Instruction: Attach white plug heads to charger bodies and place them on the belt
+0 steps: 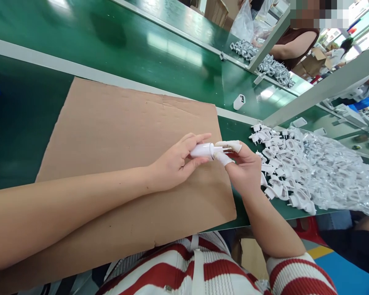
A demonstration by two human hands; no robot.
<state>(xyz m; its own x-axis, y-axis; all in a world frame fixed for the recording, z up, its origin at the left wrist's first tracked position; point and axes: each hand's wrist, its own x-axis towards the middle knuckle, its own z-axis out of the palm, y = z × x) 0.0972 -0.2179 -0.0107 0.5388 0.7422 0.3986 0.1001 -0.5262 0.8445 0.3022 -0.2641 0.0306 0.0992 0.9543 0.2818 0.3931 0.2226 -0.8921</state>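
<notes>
My left hand [176, 163] is closed around a white plug adapter body [202, 150], held just above a brown cardboard sheet [119, 135]. My right hand [244, 166], with white finger cots on thumb and forefinger, pinches the plug end with its metal pins [224, 150] against that body. Both hands meet over the cardboard's right edge.
A heap of white plug parts [279, 172] and clear plastic bags [335, 172] lies on the green bench to the right. One white adapter [239, 102] sits on the green conveyor belt [141, 45]. A person across the belt works beside more parts [264, 61].
</notes>
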